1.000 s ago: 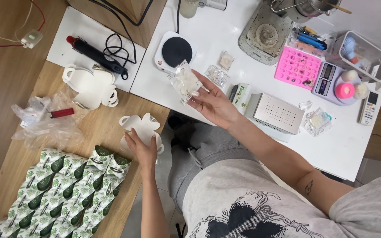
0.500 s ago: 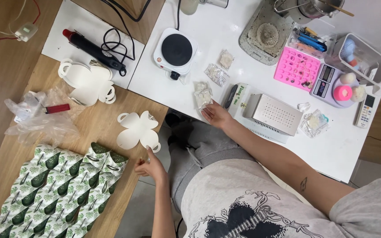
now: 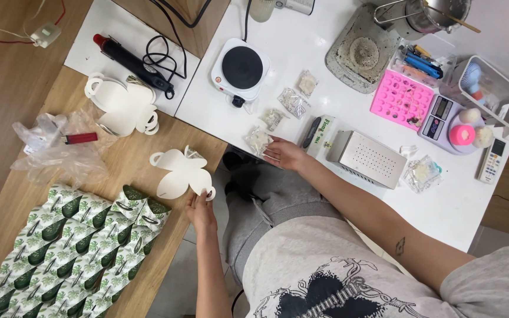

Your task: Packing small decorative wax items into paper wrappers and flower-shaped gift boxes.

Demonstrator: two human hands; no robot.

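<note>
My left hand [image 3: 200,209] pinches the near edge of a flat white card cutout [image 3: 179,172] with rounded lobes, lying on the wooden table [image 3: 134,154]. My right hand [image 3: 286,154] reaches over my grey-trousered lap to the white table [image 3: 443,206]. Its fingertips grip a small clear packet [image 3: 258,140] at that table's near edge. Three more clear packets [image 3: 294,101] lie in a loose line just beyond it.
A small hotplate [image 3: 241,68], a perforated metal box [image 3: 366,158], a pink mould tray [image 3: 402,99], scales [image 3: 443,115] and a remote [image 3: 492,159] crowd the white table. On the wooden table lie another white cutout [image 3: 119,103], crumpled plastic [image 3: 60,147] and leaf-patterned boxes [image 3: 72,247]. A heat tool [image 3: 131,62] lies on a white board.
My right hand brought the clear packet down from mid-air to the white table's near edge. My left hand left the white cutout, drew back, then returned to its edge.
</note>
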